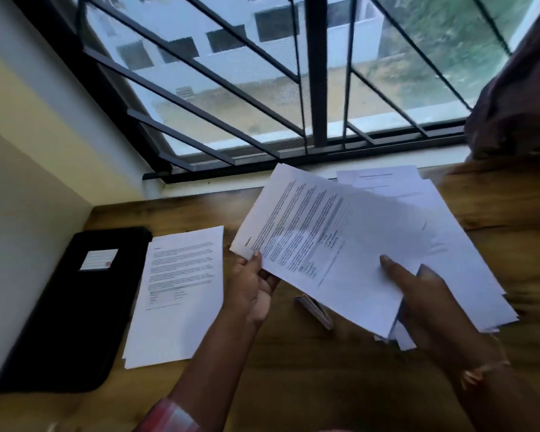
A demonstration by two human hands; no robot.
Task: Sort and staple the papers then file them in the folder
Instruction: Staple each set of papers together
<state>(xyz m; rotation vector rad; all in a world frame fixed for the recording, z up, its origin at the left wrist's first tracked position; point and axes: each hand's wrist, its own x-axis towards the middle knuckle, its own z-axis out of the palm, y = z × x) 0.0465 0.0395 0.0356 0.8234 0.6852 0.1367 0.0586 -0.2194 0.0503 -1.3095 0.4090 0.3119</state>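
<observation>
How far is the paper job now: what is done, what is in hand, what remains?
Done: one small pile lies beside the closed folder. In hand: the left hand pinches a sheet from the stack that the right hand holds. Left: more sorting, stapling (what looks like a stapler lies on the desk), filing.

A wooden desk [293,369] stands below a barred window [262,88], beside cream walls [28,151].

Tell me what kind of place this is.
Probably a work desk in a home or small office: a wooden desk set against a barred window that faces another building, with a black folder and printed papers lying on it.
</observation>
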